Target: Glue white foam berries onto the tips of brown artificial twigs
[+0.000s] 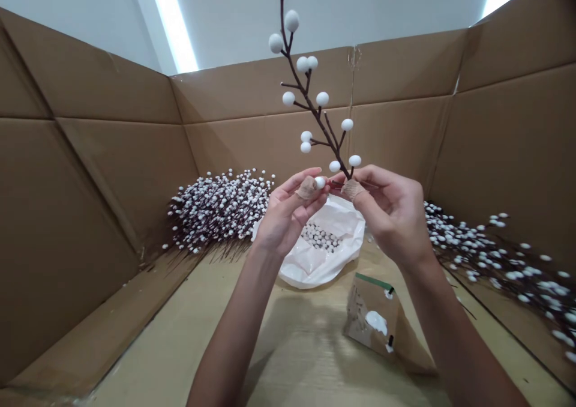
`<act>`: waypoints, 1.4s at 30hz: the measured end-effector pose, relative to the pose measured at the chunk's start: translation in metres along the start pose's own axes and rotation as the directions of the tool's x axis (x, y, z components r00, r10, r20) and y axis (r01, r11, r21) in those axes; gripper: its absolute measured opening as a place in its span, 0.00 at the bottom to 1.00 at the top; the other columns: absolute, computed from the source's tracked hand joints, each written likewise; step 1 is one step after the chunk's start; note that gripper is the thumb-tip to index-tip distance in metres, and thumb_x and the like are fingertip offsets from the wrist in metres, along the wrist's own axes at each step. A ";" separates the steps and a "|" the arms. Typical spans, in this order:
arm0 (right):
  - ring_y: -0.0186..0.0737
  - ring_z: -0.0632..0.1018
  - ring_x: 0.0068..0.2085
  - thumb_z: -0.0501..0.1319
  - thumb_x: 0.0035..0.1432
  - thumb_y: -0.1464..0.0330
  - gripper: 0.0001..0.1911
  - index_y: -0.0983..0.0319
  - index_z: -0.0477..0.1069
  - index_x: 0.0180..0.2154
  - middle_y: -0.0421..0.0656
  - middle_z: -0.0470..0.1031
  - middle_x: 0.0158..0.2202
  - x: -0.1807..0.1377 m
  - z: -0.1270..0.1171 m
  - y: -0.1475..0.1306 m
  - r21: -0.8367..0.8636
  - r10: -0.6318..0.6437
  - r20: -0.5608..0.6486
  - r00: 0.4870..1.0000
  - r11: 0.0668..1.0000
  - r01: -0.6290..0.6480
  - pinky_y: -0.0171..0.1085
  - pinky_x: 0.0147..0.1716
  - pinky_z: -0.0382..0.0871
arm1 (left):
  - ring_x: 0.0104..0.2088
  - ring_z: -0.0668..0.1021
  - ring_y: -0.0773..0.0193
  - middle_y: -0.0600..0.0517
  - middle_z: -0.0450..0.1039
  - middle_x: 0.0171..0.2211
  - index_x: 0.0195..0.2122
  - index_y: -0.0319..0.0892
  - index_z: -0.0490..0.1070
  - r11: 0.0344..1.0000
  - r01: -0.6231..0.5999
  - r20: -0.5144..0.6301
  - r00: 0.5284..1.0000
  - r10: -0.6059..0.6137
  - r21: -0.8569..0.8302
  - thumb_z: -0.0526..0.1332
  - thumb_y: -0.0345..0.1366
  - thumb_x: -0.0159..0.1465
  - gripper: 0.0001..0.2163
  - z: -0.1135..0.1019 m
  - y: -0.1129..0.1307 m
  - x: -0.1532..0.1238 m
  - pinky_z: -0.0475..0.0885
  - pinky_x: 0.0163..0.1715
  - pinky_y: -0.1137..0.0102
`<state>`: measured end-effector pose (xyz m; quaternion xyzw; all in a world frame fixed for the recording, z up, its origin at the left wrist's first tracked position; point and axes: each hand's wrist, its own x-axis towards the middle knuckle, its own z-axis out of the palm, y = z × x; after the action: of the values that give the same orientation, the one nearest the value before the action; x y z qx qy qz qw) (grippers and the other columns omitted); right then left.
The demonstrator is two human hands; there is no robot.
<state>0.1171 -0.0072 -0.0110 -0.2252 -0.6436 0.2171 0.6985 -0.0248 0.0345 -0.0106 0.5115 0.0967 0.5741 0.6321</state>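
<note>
My right hand point(390, 210) pinches the lower end of a dark brown artificial branch point(312, 108) that stands upright, studded with several white foam balls. My left hand point(288, 212) pinches one loose white ball point(320, 182) between thumb and fingers, right beside the branch's base. Tan tape wraps a fingertip on each hand. Below my hands lies a white plastic bag point(330, 252), open, with several small white balls inside.
Tall cardboard walls point(90, 173) enclose a cardboard work surface point(288, 347). A heap of white-ball branches point(220, 206) lies at the back left, another heap point(499, 257) along the right. A small cardboard block with white glue point(372, 317) sits near my right forearm.
</note>
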 end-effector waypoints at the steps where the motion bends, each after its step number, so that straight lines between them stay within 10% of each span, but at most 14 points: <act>1: 0.37 0.79 0.35 0.61 0.58 0.72 0.04 0.64 0.74 0.33 0.44 0.78 0.34 -0.001 0.000 -0.001 -0.012 -0.007 0.003 1.000 1.000 0.007 0.35 0.36 0.75 | 0.34 0.80 0.69 0.51 0.79 0.32 0.36 0.38 0.78 1.000 -0.003 -0.003 1.000 0.003 0.008 0.69 0.30 0.53 0.09 0.000 0.001 0.000 0.74 0.38 0.76; 42: 0.38 0.78 0.33 0.62 0.56 0.70 0.05 0.62 0.77 0.32 0.44 0.78 0.32 -0.001 0.000 0.004 -0.093 -0.068 0.006 0.998 0.993 0.068 0.38 0.34 0.77 | 0.37 0.82 0.61 0.52 0.81 0.31 0.28 0.42 0.80 0.965 -0.150 0.004 0.988 0.152 0.216 0.72 0.34 0.50 0.05 0.005 -0.003 -0.003 0.76 0.44 0.65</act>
<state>0.1169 -0.0044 -0.0147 -0.2351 -0.6611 0.1633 0.6935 -0.0208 0.0299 -0.0123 0.5790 0.1232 0.6100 0.5267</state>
